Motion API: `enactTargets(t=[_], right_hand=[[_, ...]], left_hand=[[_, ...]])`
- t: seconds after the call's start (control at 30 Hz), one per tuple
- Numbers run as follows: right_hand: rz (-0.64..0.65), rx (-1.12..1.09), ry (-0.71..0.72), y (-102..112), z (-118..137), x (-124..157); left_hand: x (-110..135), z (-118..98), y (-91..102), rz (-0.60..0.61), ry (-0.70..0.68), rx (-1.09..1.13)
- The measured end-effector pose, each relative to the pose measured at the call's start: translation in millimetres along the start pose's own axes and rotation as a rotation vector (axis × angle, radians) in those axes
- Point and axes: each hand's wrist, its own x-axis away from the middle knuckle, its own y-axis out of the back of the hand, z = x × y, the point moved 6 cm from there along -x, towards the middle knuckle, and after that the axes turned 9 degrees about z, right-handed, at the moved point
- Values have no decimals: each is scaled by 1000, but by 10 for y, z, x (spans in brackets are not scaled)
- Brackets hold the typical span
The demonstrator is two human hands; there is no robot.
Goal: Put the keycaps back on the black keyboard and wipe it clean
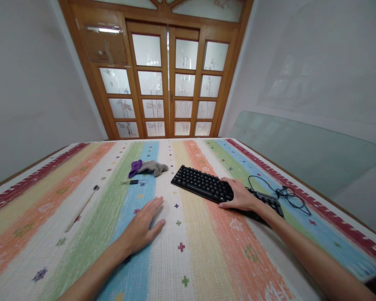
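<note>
A black keyboard lies at a slant on the right half of the striped cloth. Fingers and thumb of my right hand grip it across its width, covering some of the keys right of its middle. Its thin black cable is coiled beyond the right end. My left hand rests on the blue and white stripes with fingers stretched out and nothing in it. Ahead of that hand are a crumpled grey and purple cloth and a small pair of tweezers with a black part.
A thin brush with a dark tip lies at the left. The striped tablecloth covers the table. Wooden glazed doors stand behind it, and a pale green panel leans along the right wall.
</note>
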Motion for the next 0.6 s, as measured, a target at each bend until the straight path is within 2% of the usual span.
enactTargets(t=[0.2, 0.4, 0.5, 0.6], right_hand=[[117, -86, 185, -80, 343, 164], [254, -122, 308, -182, 790, 129], [315, -154, 345, -177, 983, -33], [307, -229, 329, -155, 1181, -416]], left_hand=[[-11, 34, 114, -66, 53, 65], [19, 63, 155, -54, -4, 74], [61, 150, 174, -28, 11, 63], [85, 220, 216, -11, 10, 65]])
